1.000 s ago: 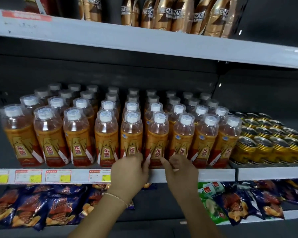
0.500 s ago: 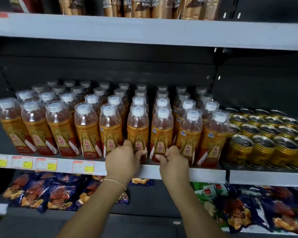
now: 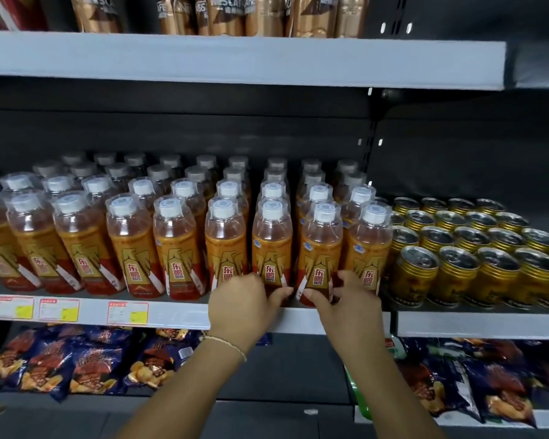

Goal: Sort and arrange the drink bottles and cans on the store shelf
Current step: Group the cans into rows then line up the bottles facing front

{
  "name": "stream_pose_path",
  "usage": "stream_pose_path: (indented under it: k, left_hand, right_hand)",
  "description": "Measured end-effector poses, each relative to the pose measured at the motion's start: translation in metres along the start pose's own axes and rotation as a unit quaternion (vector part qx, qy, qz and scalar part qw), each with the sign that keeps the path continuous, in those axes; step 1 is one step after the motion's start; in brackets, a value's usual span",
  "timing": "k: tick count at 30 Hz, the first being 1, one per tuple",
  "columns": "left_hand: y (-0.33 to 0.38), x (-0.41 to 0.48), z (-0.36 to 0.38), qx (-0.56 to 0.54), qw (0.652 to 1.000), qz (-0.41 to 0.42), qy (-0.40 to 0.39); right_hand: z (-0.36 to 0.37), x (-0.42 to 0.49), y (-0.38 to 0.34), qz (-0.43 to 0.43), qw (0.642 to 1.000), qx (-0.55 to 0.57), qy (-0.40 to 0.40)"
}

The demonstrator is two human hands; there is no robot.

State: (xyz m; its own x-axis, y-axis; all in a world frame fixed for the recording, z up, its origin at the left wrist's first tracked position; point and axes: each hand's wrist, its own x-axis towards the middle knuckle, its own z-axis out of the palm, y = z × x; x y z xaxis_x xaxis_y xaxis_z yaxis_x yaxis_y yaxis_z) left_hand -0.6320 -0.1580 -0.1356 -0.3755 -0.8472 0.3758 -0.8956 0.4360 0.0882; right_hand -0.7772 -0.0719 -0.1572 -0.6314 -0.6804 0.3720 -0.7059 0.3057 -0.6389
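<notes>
1. Head view puts me at the facing-up step. My left hand [image 3: 244, 307] has its fingers curled round the foot of a front-row bottle [image 3: 271, 245], thumb across the label. My right hand [image 3: 349, 308] grips the neighbouring bottle [image 3: 320, 248] the same way. Both bottles stand upright just above my knuckles, at the shelf lip [image 3: 178, 313].
2. Both labels look close to facing out. I judge the next move to be a small twist or slide that brings the pair flush with the orange drink bottles [image 3: 130, 248] lined up left of my left hand. The bottles are tall and I hold them low, so the push should stay gentle or they may tip.
3. Just beyond my right fingers stands the end bottle [image 3: 370, 248], and further right the gold cans [image 3: 457, 274] sit packed together. More rows crowd behind my fingertips, so there is little room to shift anything sideways or back.
4. Price tags [image 3: 128, 313] hang on the lip left of my left hand. Snack bags [image 3: 86, 365] lie below my wrists and coffee bottles [image 3: 263, 14] stand well above both hands. None of them is in the way.
</notes>
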Motion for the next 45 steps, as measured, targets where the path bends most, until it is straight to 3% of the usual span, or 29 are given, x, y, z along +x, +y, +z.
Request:
stream_pose_path:
  k: [14,18,21,27,34,45]
  left_hand:
    - [0.006,0.005,0.007,-0.017,0.999,-0.036,0.002]
    - [0.012,-0.003,-0.002,0.018,1.000,-0.013,0.011]
    - [0.031,-0.013,-0.002,-0.018,0.999,0.050,0.006]
    - [0.061,-0.002,0.003,-0.061,0.997,0.046,-0.004]
    - [0.065,0.006,0.014,-0.054,0.998,0.024,0.008]
    - [0.068,0.004,0.021,-0.049,0.999,0.007,0.020]
  right_hand:
    - [0.008,0.007,-0.003,-0.028,0.998,-0.052,0.003]
    - [-0.007,-0.003,0.011,-0.047,0.997,-0.015,0.059]
    - [-0.023,-0.006,0.031,-0.018,0.992,0.016,0.122]
    - [-0.035,0.012,0.053,0.055,0.998,0.000,0.000]
    - [-0.026,0.027,0.056,0.029,0.999,-0.040,0.014]
    - [-0.028,0.024,0.059,0.029,1.000,0.002,0.004]
